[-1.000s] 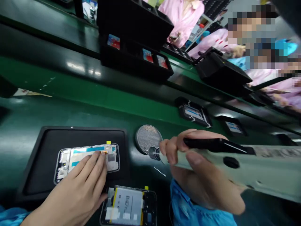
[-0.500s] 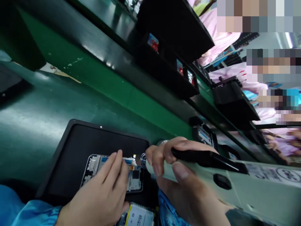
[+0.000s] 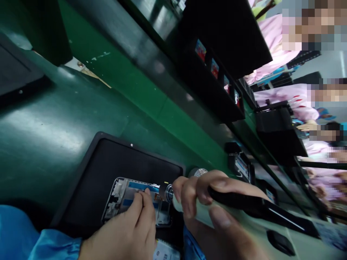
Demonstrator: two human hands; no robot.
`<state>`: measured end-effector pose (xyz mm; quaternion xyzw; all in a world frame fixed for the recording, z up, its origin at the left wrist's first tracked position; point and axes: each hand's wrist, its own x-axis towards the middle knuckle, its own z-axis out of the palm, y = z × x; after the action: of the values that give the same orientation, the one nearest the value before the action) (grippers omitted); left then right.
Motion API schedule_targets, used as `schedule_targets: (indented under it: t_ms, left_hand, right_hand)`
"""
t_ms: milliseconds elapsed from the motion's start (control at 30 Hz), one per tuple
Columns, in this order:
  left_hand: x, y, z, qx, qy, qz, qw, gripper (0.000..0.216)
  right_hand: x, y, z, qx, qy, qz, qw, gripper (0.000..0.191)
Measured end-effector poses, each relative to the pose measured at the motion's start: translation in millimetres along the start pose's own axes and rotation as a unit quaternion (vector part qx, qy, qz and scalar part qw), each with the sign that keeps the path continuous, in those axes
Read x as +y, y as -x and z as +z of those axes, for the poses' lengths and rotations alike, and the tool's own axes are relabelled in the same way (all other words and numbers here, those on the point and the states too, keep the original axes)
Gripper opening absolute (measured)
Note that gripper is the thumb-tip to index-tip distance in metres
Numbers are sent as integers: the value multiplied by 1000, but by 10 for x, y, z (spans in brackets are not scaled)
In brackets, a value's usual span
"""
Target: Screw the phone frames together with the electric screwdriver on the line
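My right hand (image 3: 208, 198) wraps around an electric screwdriver (image 3: 271, 220) with a pale green body and a long black lever. Its chrome collar and dark tip end point left at the right end of an opened phone frame (image 3: 119, 196). That frame, silver-edged with blue strips inside, lies on a black tray (image 3: 108, 155). Over the frame's middle is my left hand (image 3: 132, 224), fingers bent and pressed together, fingertips at the blue strip. Whatever they pinch, if anything, is hidden. A white-labelled battery (image 3: 165, 251) shows partly below my left hand.
Behind my right hand stands a round metal-topped container (image 3: 199, 172). A green ledge (image 3: 151, 104) runs diagonally behind the tray, with black bins (image 3: 217, 83) beyond. Another dark tray (image 3: 21, 68) lies at left. Co-workers in pink sleeves (image 3: 282, 39) sit at right.
My left fingers, stretched out before, are now more bent and drawn together on the phone frame. The whole view has shifted; the screwdriver stays at the frame's right end.
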<state>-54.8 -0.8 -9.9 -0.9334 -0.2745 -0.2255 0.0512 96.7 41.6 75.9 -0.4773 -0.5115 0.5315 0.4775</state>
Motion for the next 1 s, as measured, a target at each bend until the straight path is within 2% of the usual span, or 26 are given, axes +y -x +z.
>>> schedule_targets:
  t_ms: [400, 567, 700, 867, 1000]
  left_hand:
    - [-36, -39, -30, -6, -6, 1, 1000, 28]
    - [-36, -60, -58, 4, 3, -28, 1000, 29]
    - [-27, -63, -55, 11, 10, -29, 999, 26]
    - [-22, -25, -50, -15, 18, -28, 999, 26]
    - [2, 35, -46, -20, 45, -34, 998, 23]
  right_hand:
    - [35, -8, 16, -4, 11, 14, 1000, 19]
    - [67, -9, 26, 6, 13, 11, 1000, 15]
    - [99, 8, 17, 3, 12, -1, 1000, 17]
    - [92, 15, 15, -8, 18, -3, 1000, 28]
    - [71, -32, -8, -25, -4, 48, 999, 23]
